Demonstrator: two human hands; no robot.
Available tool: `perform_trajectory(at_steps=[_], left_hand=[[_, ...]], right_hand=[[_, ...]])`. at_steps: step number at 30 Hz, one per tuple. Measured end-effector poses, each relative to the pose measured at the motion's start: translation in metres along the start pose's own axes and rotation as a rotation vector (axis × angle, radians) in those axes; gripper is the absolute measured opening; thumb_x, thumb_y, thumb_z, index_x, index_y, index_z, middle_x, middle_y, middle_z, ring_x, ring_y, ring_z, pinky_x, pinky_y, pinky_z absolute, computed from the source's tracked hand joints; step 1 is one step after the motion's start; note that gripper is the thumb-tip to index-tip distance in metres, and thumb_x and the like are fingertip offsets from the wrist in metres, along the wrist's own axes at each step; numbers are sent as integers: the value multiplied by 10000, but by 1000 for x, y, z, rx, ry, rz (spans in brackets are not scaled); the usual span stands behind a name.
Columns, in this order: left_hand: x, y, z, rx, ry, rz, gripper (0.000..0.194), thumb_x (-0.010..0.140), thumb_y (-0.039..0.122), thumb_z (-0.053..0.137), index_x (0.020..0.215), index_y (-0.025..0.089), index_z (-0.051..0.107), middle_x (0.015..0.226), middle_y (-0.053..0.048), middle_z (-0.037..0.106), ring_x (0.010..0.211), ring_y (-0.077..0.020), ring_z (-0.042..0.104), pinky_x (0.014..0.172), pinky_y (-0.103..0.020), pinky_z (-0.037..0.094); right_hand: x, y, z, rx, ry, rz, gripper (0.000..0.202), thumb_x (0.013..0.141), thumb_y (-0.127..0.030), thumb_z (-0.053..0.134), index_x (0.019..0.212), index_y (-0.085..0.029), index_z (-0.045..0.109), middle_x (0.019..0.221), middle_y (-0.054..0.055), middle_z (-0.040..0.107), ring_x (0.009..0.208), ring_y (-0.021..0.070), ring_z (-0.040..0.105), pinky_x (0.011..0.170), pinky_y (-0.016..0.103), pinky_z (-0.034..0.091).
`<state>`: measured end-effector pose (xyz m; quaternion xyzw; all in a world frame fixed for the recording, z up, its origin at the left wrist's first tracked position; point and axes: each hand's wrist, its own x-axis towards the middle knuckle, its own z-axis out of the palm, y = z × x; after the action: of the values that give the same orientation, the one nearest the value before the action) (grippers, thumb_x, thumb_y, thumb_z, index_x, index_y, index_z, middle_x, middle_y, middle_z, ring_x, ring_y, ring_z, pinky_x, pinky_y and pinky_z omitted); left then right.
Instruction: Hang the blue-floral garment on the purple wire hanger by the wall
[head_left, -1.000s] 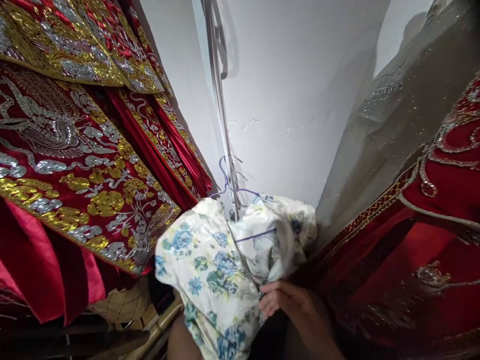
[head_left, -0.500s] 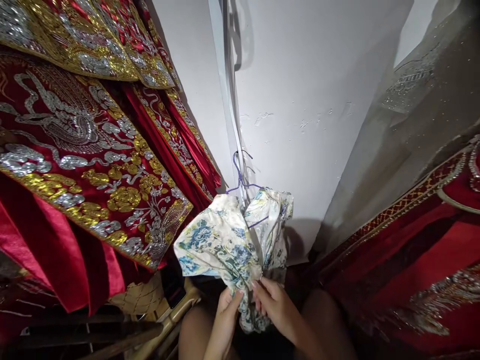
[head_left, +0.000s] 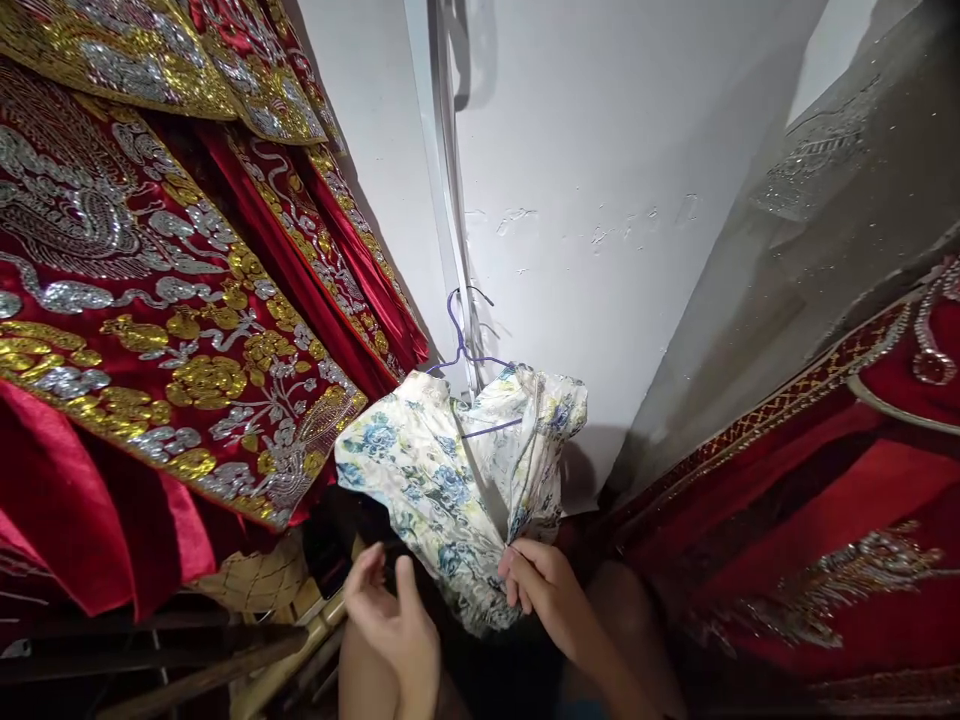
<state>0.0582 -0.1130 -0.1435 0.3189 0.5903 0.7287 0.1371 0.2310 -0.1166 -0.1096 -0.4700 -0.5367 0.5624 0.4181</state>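
Against the pale wall, a floral garment hangs on a purple hanger at a narrow upright strip, front and centre. Edges: its sleeve on the left side of the view lies just beside the lower corner of a red embroidered panel; bare wall extends right of the opposite sleeve, toward sheer beaded fabric and a red beaded garment. A dark gap separates the left hand from the floral cloth. Containers: a woven, basket-like object sits low on the left; contents cannot be made out. The hanger's crossbar shows inside the garment's open neckline. Grip: right hand pinches the front edge at the base of that opening, thumb against fingers; left hand has thumb and fingers parted wide, clear of the garment. Change versus half a second ago: left hand, then gripping the lower front, is now off to the left; the lower cloth, bunched then, spreads wider. Right hand remains at the same edge.
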Motion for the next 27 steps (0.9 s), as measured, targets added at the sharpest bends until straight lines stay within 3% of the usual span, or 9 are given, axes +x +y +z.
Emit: perform_trajectory(at_steps=[2,4,6,9,15,18,22,25,27], left_hand=[[-7,2,-1,36,-175,95,404,854,372,645,1229,285,522,1284,-87,549,1229,-259,532,1090,-420,398],[-18,2,1,51,-497,15,433,798,300,701,1213,288,577,1197,-77,613,1144,-261,587,1024,-383,449],[-27,-1,6,43,-672,-80,345,770,252,707,1110,275,654,1046,-64,668,996,-254,637,898,-350,504],[-30,-9,15,35,-716,-38,80,833,278,639,844,228,700,794,-45,642,773,-217,618,718,-310,505],[-30,-29,28,73,-745,140,237,904,324,586,770,159,690,703,-35,620,680,-167,584,638,-252,461],[-30,-30,32,107,-793,185,253,903,312,583,725,159,678,662,-26,601,645,-158,579,602,-240,453],[-2,5,44,61,-715,245,202,909,307,595,958,158,722,837,-69,693,757,-184,647,717,-291,521],[38,57,61,0,-560,381,323,947,311,568,1232,185,653,995,-87,695,897,-190,651,876,-343,509],[63,93,77,0,-610,543,345,966,287,544,1292,196,616,985,-72,676,880,-170,630,844,-316,499]], right_hand=[[0,1,7,30,-36,12,333,936,-414,466,764,-174,621,547,-16,581,463,111,432,478,238,323],[2,2,16,54,-89,17,294,914,-371,482,773,-168,640,536,-20,586,449,105,429,465,232,320],[6,0,21,77,-126,19,258,887,-331,493,763,-164,646,524,-22,594,426,98,428,453,227,318],[22,-18,19,114,-92,-2,246,868,-335,517,745,-168,648,511,-21,609,390,93,418,429,228,313],[79,-122,-7,102,59,-92,281,841,-405,616,710,-161,666,541,11,643,376,89,439,371,223,285],[93,-155,-8,208,58,-202,289,833,-414,623,746,-142,669,521,11,630,372,81,443,359,212,260],[83,-150,-5,167,12,-242,290,863,-414,586,774,-149,663,514,0,628,400,84,462,389,200,303],[71,-141,-8,107,25,-224,278,882,-392,549,764,-162,653,494,-18,612,408,87,453,420,203,326],[68,-141,-11,71,19,-246,280,887,-393,539,754,-170,645,482,-27,596,413,92,453,439,212,340]])
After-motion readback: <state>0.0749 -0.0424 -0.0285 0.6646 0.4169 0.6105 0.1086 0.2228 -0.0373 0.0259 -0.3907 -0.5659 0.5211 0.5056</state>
